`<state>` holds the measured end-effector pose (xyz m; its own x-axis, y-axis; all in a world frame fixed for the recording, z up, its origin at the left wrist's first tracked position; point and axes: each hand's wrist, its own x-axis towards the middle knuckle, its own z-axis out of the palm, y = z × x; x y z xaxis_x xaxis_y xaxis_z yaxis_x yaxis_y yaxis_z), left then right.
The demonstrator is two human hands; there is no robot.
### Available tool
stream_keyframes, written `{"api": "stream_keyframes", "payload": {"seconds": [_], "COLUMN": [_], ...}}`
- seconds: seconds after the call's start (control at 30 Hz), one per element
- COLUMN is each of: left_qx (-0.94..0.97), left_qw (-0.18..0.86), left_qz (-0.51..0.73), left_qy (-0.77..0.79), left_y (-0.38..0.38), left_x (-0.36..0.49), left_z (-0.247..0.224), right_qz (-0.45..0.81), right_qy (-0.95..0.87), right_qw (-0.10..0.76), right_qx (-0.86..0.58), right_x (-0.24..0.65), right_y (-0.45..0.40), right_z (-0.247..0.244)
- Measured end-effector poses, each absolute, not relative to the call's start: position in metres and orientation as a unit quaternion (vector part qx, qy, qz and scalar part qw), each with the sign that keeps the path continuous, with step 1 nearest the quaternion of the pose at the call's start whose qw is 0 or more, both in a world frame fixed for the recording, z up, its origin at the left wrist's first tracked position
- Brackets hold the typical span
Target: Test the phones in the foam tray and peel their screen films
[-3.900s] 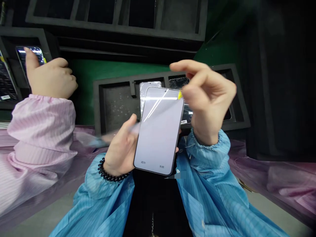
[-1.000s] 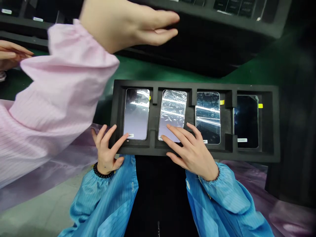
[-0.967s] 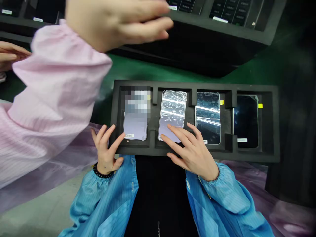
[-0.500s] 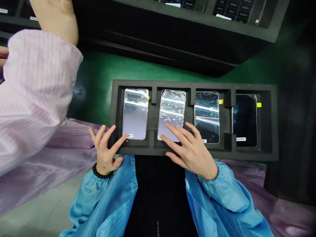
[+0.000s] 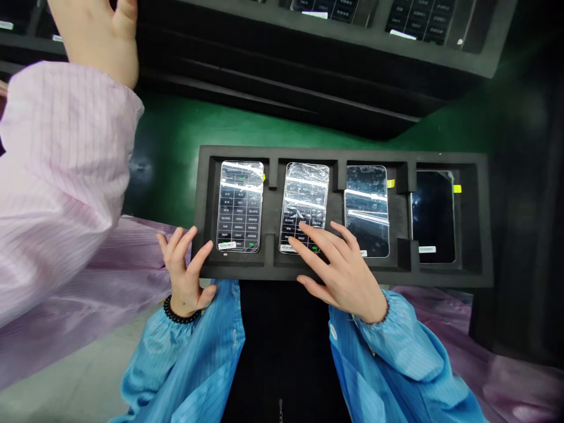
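Several smartphones lie face up in the compartments of a black foam tray (image 5: 352,275). The leftmost phone (image 5: 240,205) and the second phone (image 5: 306,194) show dark screens with a grid of menu buttons. Dark screens without a menu show on the third phone (image 5: 366,205) and the rightmost phone (image 5: 432,217). My left hand (image 5: 185,267) is open at the tray's left front corner, its index finger beside the leftmost phone. Fingers spread, my right hand (image 5: 341,264) reaches over the lower part of the second phone; whether the fingertips touch the glass I cannot tell.
A co-worker's arm in a pink sleeve (image 5: 70,153) extends across the left side, with the hand at the top. Behind, a black foam tray (image 5: 467,56) holding more phones sits above the green tabletop (image 5: 185,126). Yellow tabs (image 5: 457,188) stick out beside phones.
The two left phones' screens have switched from plain lilac to a dark button menu. My left index finger has drawn back off the leftmost phone. My right hand has barely moved.
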<state>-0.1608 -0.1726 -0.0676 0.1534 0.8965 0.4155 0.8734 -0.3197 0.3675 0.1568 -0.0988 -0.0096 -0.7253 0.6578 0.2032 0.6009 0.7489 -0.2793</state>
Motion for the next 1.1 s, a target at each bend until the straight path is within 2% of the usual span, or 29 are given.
{"api": "stream_keyframes", "payload": {"seconds": [0.2, 0.37, 0.57, 0.7, 0.9, 1.1], "left_qx": [0.779, 0.791, 0.83, 0.846, 0.846, 0.848], "left_qw": [0.021, 0.023, 0.08, 0.068, 0.074, 0.083], "left_qz": [0.236, 0.253, 0.237, 0.208, 0.201, 0.196], "left_qy": [0.581, 0.556, 0.499, 0.486, 0.488, 0.484], "left_y": [-0.151, -0.106, -0.076, -0.073, -0.075, -0.076], "left_x": [-0.164, -0.153, -0.143, -0.143, -0.144, -0.145], "left_z": [-0.044, -0.02, -0.028, -0.033, -0.03, -0.031], "right_qz": [0.168, 0.068, 0.035, 0.036, 0.027, 0.029], "right_qy": [-0.896, -0.849, -0.804, -0.805, -0.831, -0.847], "right_qw": [0.189, 0.193, 0.209, 0.203, 0.237, 0.214], "right_qx": [-0.366, -0.487, -0.555, -0.556, -0.502, -0.485], "right_x": [0.167, 0.168, 0.169, 0.172, 0.171, 0.17], "right_y": [-0.076, -0.052, -0.061, -0.065, -0.066, -0.066], "right_z": [0.005, 0.011, -0.01, -0.016, -0.009, -0.007]}}
